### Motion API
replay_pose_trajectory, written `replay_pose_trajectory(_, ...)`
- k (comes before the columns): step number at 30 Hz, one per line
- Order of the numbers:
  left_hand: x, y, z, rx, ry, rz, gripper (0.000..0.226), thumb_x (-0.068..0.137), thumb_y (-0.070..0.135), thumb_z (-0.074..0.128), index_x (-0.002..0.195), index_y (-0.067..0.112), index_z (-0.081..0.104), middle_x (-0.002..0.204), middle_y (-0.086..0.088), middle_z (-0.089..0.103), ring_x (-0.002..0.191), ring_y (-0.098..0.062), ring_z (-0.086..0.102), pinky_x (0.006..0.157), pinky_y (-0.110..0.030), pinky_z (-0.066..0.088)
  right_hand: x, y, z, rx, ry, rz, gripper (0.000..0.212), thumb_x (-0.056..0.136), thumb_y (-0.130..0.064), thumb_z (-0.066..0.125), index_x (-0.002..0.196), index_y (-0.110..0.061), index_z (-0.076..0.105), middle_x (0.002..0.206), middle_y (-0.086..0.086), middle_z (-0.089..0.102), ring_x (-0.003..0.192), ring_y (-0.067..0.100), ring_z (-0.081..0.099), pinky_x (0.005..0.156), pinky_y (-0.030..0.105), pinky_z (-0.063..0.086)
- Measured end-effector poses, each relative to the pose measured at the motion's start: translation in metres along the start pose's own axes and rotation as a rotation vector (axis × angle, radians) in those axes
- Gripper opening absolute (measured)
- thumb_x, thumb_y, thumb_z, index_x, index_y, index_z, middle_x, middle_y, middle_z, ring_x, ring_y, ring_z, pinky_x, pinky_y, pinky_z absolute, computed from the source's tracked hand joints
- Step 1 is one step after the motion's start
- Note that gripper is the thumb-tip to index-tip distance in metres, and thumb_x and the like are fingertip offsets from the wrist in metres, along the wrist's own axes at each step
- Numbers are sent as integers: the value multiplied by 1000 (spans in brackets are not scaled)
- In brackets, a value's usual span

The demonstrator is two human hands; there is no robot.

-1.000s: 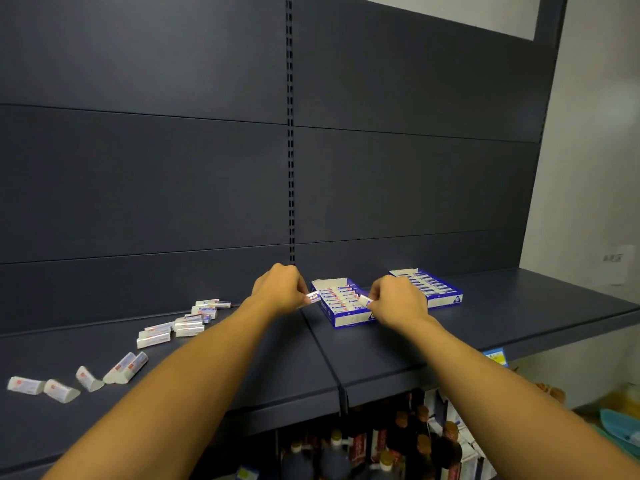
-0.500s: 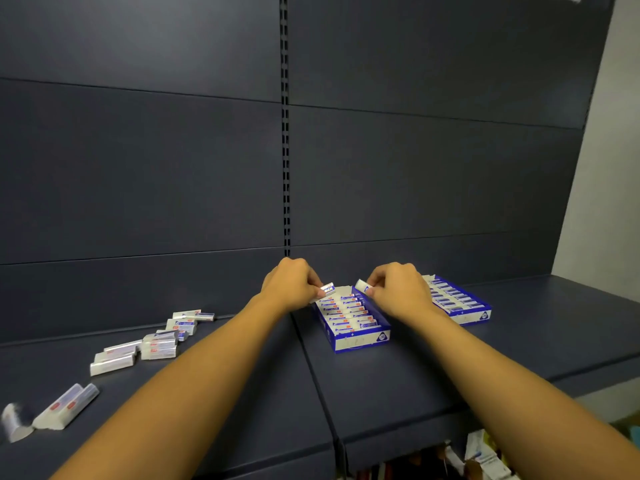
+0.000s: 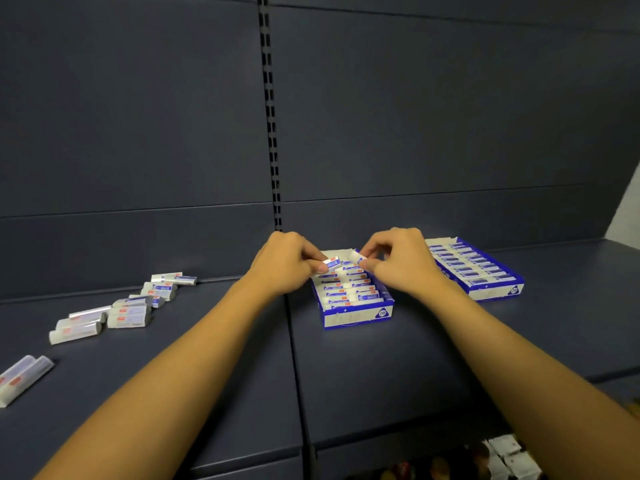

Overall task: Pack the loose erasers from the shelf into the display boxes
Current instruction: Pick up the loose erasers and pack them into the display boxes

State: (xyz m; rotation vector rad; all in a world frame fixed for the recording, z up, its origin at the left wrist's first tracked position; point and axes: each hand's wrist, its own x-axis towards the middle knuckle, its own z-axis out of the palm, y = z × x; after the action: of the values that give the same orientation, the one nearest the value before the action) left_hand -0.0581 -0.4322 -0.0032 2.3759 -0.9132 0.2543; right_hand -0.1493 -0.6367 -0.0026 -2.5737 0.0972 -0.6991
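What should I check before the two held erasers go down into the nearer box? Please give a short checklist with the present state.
1. Left hand pinches an eraser: ok.
2. Right hand holds an eraser: ok, mostly hidden.
3. Both hands above the nearer box, at its far end: ok.
4. Free slots at the far end: cannot tell, fingers cover them.
5. Loose erasers remain on the shelf: task not finished.

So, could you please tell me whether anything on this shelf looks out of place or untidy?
Yes: loose erasers lie scattered at odd angles on the left of the shelf, some overlapping, instead of sitting in rows like those in the two display boxes.
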Motion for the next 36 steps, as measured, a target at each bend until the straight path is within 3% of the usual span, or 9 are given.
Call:
replay_pose_trajectory(8,-2,12,7,-17,7,36,16,85,26,79,101,27,81,90,13,72,86,-7,62,69,-8,40,14,32,3,172,-76,-134,14,74,-20,87,78,-26,75,74,-10,64,63,13,56,56,19,44)
replay_pose_trajectory(13,-8,12,8,-57,-7,23,15,83,25,81,98,25,82,85,16,69,81,1,60,65,-6,38,16,47,10,261,-172,-133,12,74,-18,87,80,-20,76,74,-6,68,59,6,55,53,17,43)
replay_pose_trajectory(18,-14,15,22,16,-97,20,18,84,30,80,101,26,81,98,11,74,94,-7,59,70,-6,39,18,47,9,284,-270,-108,12,75,-18,86,82,-19,76,66,-13,69,54,2,56,51,16,40)
replay_pose_trajectory(23,-14,18,27,17,-162,-23,16,85,32,80,100,27,82,98,13,73,88,0,60,69,-8,42,17,46,8,289,-294,-99,13,76,-18,86,83,-18,76,67,-10,70,55,-1,58,49,13,38)
replay_pose_trajectory(27,-15,22,29,9,-231,-52,15,88,30,77,101,26,81,101,13,73,90,-4,65,76,-21,55,15,43,7,257,-315,-98,13,76,-18,86,84,-17,75,65,-13,65,56,-9,57,52,15,38)
replay_pose_trajectory(32,-16,26,28,16,-260,-50,15,89,26,73,101,26,81,100,11,75,88,3,63,65,-6,47,13,42,3,248,-325,-100,13,76,-19,86,83,-17,76,66,-13,68,57,-8,58,54,18,42)
replay_pose_trajectory(36,-15,27,25,19,-300,-51,17,90,24,73,106,24,80,107,11,75,97,0,64,71,-8,52,13,42,2,245,-346,-97,13,75,-20,86,83,-18,76,57,-24,62,57,-9,58,52,16,39)
